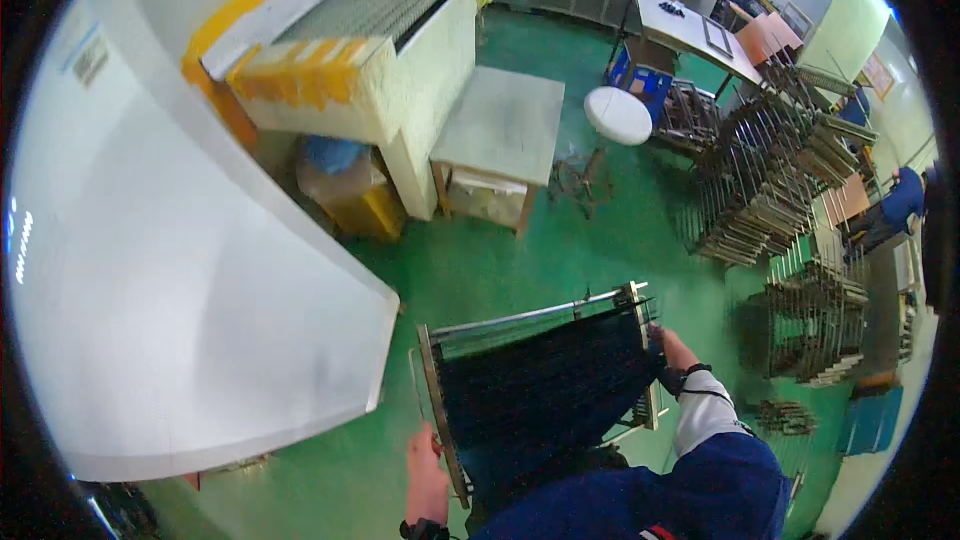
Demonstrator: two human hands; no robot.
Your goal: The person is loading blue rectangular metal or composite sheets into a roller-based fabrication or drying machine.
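Observation:
A rectangular metal frame (430,380) is held out in front of my body, with dark strands or cloth (545,370) stretched across it. The dark material covers most of its inside, and a strip of green floor shows under the far bar. My left hand (428,475) is closed on the near left side of the frame, by a thin rod. At the far right side, my right hand (678,348) is wrapped round the side bar, its fingertips partly hidden by the frame. My sleeve and body cover the frame's near right corner.
A large white panel (230,280) fills the left. Beyond it stands a conveyor machine (310,85), with a small table (505,115) beside it. A white round stool (618,115) stands farther right. Stacked metal frames (760,180) line the right, where a person in blue (895,205) works.

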